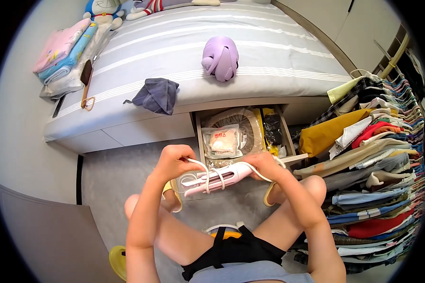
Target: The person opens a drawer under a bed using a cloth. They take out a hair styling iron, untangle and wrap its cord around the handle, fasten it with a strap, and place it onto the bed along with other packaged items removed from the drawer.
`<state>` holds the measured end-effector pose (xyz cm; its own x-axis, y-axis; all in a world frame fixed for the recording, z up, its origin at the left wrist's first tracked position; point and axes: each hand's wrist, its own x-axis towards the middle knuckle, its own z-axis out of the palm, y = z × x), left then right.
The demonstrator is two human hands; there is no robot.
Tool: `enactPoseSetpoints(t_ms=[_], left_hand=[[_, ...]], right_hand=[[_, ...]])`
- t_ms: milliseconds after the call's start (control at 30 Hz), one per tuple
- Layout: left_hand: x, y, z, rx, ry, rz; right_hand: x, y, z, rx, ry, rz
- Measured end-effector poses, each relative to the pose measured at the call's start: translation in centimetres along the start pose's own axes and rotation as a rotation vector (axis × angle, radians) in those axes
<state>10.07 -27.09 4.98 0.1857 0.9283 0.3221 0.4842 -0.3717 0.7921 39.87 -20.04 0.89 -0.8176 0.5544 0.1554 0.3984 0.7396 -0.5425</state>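
In the head view, the person sits with knees apart before a bed (174,61) with a striped, pale cover, holding a pink hair-styling tool (230,176) in front of a pulled-out drawer (199,141). The left hand (176,162) has thumb and fingers pinched together on a white cord (198,162), which loops around the tool's body. The right hand (263,165) is clamped around the tool's handle end, with more cord running beneath and beside it. The tool lies slantwise between the two hands, its slotted end toward the left and slightly lower. Inside the drawer are a clear packet (223,141) with red lettering, a round brown item (246,123) in clear plastic and, along the right side, a yellow-and-black package (271,126). On the bed, near its front edge, lies a crumpled dark grey cloth (157,95), with a rounded purple object (221,59) farther back to its right. To the left are a brush (86,75) with a wooden handle and a stack of folded pink and blue textiles (63,47). Hanging clothes (368,188) fill the right side, and yellow slippers (269,194) are on the feet.
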Motion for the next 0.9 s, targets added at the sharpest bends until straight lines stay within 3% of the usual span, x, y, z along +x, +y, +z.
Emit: enactPoseSetpoints(t_ms=[100, 200, 300, 367, 433, 567, 633, 700, 733, 833, 900], left_hand=[[0.3, -0.6, -0.4, -0.177, 0.069, -0.184], [0.9, -1.2, 1.1, -0.360, 0.112, -0.308], [1.0, -2.1, 4.3, -0.108, 0.049, -0.024], [0.4, -3.6, 7.4, -0.121, 0.047, -0.035], [0.9, -2.4, 8.3, -0.282, -0.162, -0.252], [1.0, -5.6, 10.6, -0.384, -0.049, -0.428], [1.2, -6.0, 9.7, -0.425, 0.065, -0.487], [1.7, -6.4, 7.7, -0.456, 0.204, -0.458], [1.8, -6.3, 6.7, -0.166, 0.217, -0.374], [1.3, -2.0, 4.0, 0.315, -0.004, -0.015], [0.8, 0.3, 3.1, 0.279, -0.054, 0.095]], right_hand=[[0.3, -2.1, 0.2, 0.267, -0.129, 0.091], [0.6, -2.4, 1.3, 0.501, -0.104, 0.030], [1.0, -3.5, 0.7, 0.623, -0.040, 0.043], [1.0, -3.6, 0.4, 0.650, 0.029, 0.099], [1.0, -3.6, -0.5, 0.693, 0.024, 0.207], [1.4, -2.0, -2.6, 0.676, 0.312, 0.375], [1.5, -1.3, -3.5, 0.531, 0.521, 0.295], [1.5, -0.3, -3.6, 0.326, 0.600, 0.366], [1.7, 0.0, -3.2, 0.211, 0.680, 0.399], [1.6, -0.3, -3.1, -0.080, 0.689, 0.569], [1.5, -0.2, -3.1, -0.288, 0.650, 0.472]])
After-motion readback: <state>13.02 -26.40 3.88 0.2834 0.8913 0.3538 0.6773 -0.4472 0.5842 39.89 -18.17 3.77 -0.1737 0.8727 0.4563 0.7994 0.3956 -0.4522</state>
